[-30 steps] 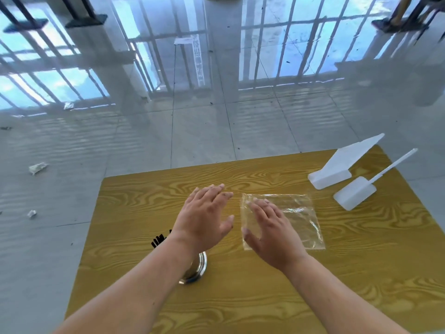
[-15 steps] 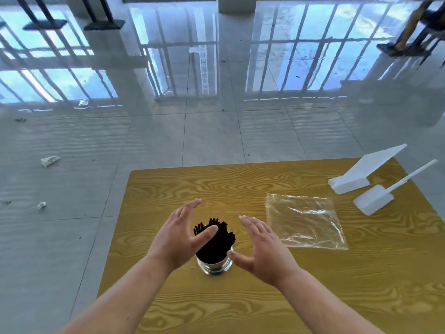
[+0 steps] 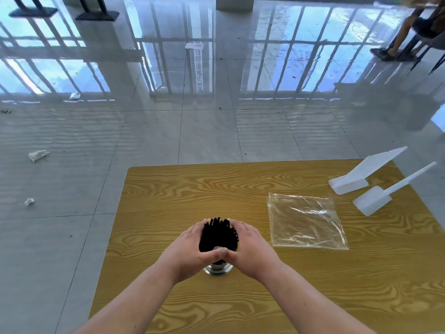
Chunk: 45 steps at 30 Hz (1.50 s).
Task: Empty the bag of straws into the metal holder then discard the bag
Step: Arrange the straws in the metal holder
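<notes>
A bundle of black straws stands upright in the metal holder on the wooden table. My left hand cups the bundle from the left and my right hand from the right, thumbs touching in front. Only the holder's shiny base shows below my hands. The clear plastic bag lies flat and empty on the table, to the right of my right hand and apart from it.
Two white plastic scoops lie at the table's far right corner. Crumpled paper scraps dot the glossy tiled floor at the left. A seated person's legs show at the top right.
Both hands left the bag and moved to the straws. Half a second ago they hovered open on either side; now they have closed around the bundle. The bag stays flat.
</notes>
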{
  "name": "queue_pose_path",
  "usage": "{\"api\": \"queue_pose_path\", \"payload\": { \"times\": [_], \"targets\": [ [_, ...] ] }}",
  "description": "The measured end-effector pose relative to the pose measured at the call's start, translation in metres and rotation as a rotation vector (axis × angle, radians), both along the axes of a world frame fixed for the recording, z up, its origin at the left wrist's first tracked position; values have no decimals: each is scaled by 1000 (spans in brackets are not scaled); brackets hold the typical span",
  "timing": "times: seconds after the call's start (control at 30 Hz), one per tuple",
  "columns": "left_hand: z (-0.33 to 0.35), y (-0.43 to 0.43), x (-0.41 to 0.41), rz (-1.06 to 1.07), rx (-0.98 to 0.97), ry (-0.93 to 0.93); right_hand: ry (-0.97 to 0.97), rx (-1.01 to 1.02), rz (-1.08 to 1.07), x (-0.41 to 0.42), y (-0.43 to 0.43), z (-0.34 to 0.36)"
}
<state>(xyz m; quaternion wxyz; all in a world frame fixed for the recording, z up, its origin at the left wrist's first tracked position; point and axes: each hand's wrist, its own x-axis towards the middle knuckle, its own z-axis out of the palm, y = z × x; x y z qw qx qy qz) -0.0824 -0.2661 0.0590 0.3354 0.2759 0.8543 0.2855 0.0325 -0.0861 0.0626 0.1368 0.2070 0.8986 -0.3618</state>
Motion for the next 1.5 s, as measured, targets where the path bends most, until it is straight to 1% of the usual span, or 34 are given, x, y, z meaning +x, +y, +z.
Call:
{"api": "queue_pose_path", "payload": {
  "times": [0.23,0.4,0.53,0.6,0.7,0.8,0.87,1.0,1.13,1.2,1.5],
  "targets": [
    [-6,9,5,-13,8,-48,36,75,120,-21,-9,-2],
    [-6,13,4,-86,-11,-34,71,55,123,-27,-15,-4],
    [-5,11,-3,-53,-21,35,159,-67,15,-23,-17,-2],
    [-3,8,-6,-15,-7,68,161,-92,-53,-20,-15,3],
    [-1,4,-10,4,38,116,159,-122,-99,-17,-9,8],
    [4,5,-14,57,96,105,169,-194,-159,-18,-5,10],
    [7,7,-16,86,99,88,154,-209,-159,-18,-3,11],
    [10,10,-15,76,78,81,120,-190,-133,-15,-2,11],
    [13,14,-13,105,82,113,161,-10,-147,-8,2,9],
    [15,14,-13,115,76,149,186,37,-149,-5,4,8],
    [28,19,-12,88,56,219,215,27,-147,-4,9,13]
  ]
}}
